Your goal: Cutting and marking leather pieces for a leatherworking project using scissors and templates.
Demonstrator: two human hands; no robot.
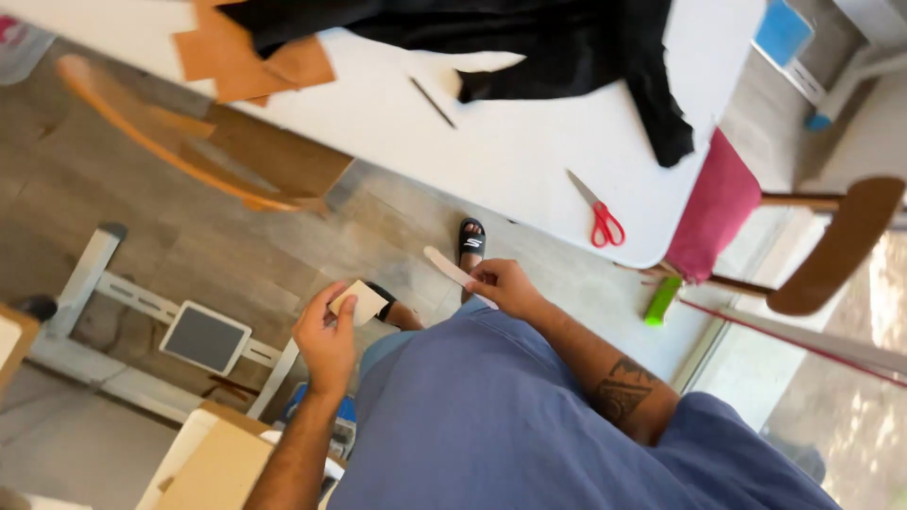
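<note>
My left hand [326,338] holds a small cream square piece [359,300] between thumb and fingers. My right hand [505,285] grips one end of a pale flat strip [444,264] that points up and left. Both hands are in front of my blue shirt, above the floor, a short gap apart. My foot in a black sandal [471,244] shows between them, near the edge of the white table [510,151].
On the table lie black fabric [567,47], brown sheet pieces [241,57], a dark pencil [433,102] and red-handled scissors [600,215]. A wooden chair [208,151] stands left, a chair with a pink cushion [718,208] right. A green object [662,300] lies on the floor.
</note>
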